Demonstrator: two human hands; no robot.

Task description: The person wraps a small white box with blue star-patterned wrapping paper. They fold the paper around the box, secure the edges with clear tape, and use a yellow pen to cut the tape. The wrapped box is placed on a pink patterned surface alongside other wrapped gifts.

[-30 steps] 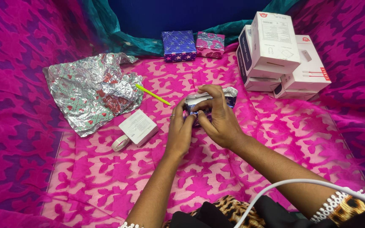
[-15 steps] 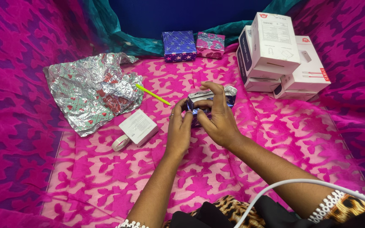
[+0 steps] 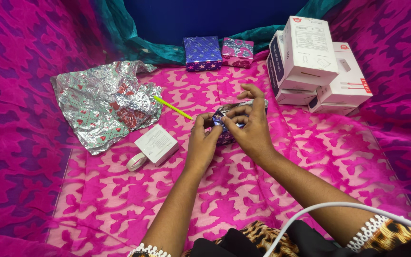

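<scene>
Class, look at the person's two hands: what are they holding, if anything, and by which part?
Both hands hold a small box half-wrapped in shiny blue foil paper: the left hand grips its near left end, the right hand pinches its top edge.

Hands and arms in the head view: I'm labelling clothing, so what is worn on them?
Left hand has a thin ring on one finger. Both forearms are bare, with white lace cuffs at the sleeve ends. The right sleeve is leopard print. A white cable crosses the right arm.
</scene>
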